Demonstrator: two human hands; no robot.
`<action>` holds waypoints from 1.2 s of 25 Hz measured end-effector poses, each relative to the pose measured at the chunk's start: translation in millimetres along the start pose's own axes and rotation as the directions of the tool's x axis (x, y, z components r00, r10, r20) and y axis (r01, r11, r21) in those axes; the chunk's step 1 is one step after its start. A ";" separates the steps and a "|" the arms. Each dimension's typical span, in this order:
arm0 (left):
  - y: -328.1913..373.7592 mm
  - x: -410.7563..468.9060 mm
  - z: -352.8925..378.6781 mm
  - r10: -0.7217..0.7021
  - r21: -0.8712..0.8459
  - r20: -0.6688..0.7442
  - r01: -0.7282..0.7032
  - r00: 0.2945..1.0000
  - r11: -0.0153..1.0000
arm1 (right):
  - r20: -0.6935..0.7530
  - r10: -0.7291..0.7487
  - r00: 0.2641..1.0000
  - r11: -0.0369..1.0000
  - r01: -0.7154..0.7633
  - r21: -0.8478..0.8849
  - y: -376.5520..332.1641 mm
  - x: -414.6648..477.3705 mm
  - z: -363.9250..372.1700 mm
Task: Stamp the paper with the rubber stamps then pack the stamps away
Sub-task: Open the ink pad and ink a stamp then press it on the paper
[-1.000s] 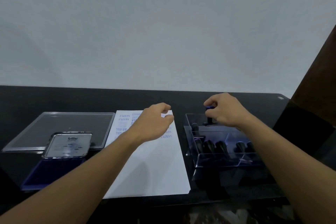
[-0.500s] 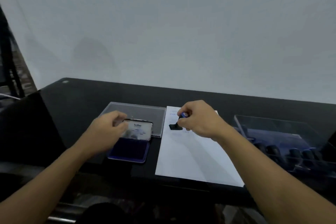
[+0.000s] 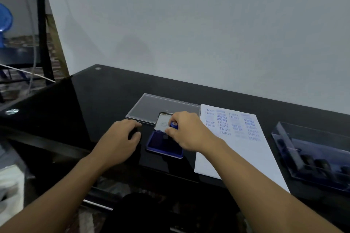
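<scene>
We take the black counter (image 3: 106, 96) first, since it carries everything in a row set out for the job. The paper (image 3: 261, 155) lies flat at the middle, reaching the near edge. Its far end is already printed in blue with rows of words, while the nearer part is bare, so we judge the stamping partly done. Toward the right edge stands the clear box (image 3: 287, 143), open on top, with dark stamps (image 3: 320, 164) inside, within reach for swapping and later packing. Left of the paper, toward the far edge, the box's clear lid (image 3: 151, 108) lies flat, out of the way. Just in front of it sits the ink pad (image 3: 161, 147), its own cover (image 3: 162, 122) tipped up at the far side to expose the blue pad. Our right hand (image 3: 191, 136) pinches a blue-topped stamp (image 3: 173, 125) by its knob and holds it upright, with its dark base down on the pad, most likely to load ink. Our left hand (image 3: 121, 140) rests on the counter near the pad's left side, loosely curled and holding nothing, perhaps ready to steady the pad.
</scene>
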State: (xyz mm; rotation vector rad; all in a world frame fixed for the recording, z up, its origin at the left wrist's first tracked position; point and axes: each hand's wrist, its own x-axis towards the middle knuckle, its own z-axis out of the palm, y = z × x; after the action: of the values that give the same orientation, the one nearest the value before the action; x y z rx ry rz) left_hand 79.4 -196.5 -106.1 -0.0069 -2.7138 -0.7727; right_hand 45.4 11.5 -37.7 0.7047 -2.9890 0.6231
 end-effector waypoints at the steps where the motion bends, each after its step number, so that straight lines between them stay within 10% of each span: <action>1: -3.2 -1.6 1.3 0.013 0.009 0.010 -0.013 1.000 1.000 | 0.007 -0.018 1.000 1.000 0.019 -0.020 -2.3 -0.3 2.6; 10: -13.5 -6.9 6.9 0.055 0.081 0.020 -0.057 0.998 0.995 | 0.178 -0.074 0.981 0.991 0.092 -0.098 0.1 -2.9 16.2; 30: 34.3 13.3 -7.4 -0.041 -0.092 -0.059 0.036 0.997 0.995 | -0.022 -0.007 1.000 0.986 0.011 0.167 22.5 -15.6 -3.7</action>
State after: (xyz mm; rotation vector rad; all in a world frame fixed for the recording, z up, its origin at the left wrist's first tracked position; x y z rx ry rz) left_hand 72.1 -172.1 -78.5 0.0473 -2.6267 -0.8927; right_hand 49.5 38.0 -44.4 0.7139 -2.9375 0.8827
